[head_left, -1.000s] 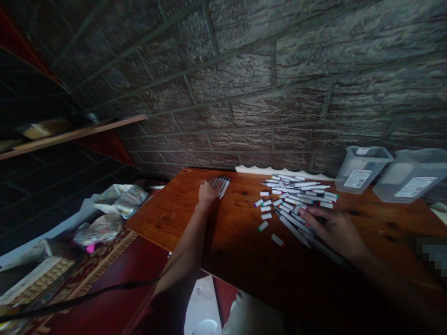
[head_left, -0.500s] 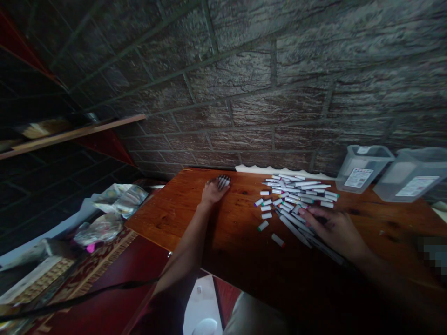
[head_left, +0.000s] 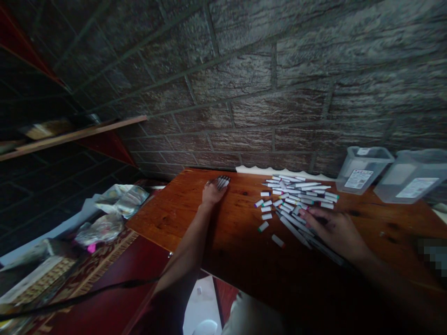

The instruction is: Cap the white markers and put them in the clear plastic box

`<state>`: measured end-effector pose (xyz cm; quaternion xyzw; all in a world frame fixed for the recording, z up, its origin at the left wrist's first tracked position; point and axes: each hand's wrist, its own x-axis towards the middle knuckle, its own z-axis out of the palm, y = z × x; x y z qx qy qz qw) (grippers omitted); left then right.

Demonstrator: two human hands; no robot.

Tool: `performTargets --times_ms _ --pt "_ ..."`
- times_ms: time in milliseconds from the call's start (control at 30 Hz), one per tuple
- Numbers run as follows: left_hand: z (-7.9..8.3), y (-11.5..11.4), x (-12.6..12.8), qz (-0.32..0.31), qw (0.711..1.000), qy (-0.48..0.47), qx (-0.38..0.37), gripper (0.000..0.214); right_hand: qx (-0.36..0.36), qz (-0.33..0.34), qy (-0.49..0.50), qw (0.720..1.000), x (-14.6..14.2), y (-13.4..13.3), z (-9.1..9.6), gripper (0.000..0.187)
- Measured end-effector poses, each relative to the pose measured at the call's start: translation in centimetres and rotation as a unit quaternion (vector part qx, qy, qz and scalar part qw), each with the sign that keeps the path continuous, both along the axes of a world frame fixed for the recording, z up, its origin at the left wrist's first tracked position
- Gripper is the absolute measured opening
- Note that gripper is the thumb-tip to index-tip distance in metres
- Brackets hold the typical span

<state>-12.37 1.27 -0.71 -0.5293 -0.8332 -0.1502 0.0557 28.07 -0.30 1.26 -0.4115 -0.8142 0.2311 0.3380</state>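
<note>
My left hand (head_left: 212,192) rests on the left part of the wooden table, closed around a small bunch of grey-white markers (head_left: 222,182). The bunch points away from me, and a ring shows on one finger. At the right side of the marker pile (head_left: 296,188), my right hand (head_left: 335,230) is closed, with thumb and finger pinching a marker (head_left: 297,211) at its edge. Most of that marker is hidden among the others. Loose marker caps (head_left: 266,217) with coloured ends lie left of the pile, and a red-ended cap (head_left: 278,240) lies nearer me.
Two clear plastic containers (head_left: 356,170) with labels stand at the back right of the wooden table (head_left: 167,204). A white wavy-edged strip (head_left: 251,170) runs along the brick wall (head_left: 251,107). Plastic bags (head_left: 120,200) lie left of the table, below a shelf (head_left: 80,135).
</note>
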Motion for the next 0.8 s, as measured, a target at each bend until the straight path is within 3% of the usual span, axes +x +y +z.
performTargets --times_ms 333,600,800 --pt "0.3 -0.4 1.1 0.009 1.0 -0.005 0.014 0.051 0.004 -0.002 0.004 1.0 -0.1 -0.1 0.3 0.035" --pt "1.1 -0.7 -1.3 0.129 0.991 -0.042 0.003 0.037 -0.007 -0.001 -0.003 1.0 0.1 0.1 0.0 0.035" --pt "1.2 -0.8 -2.2 0.172 0.983 -0.07 0.012 0.033 -0.008 0.003 -0.001 1.0 -0.1 -0.1 0.0 0.036"
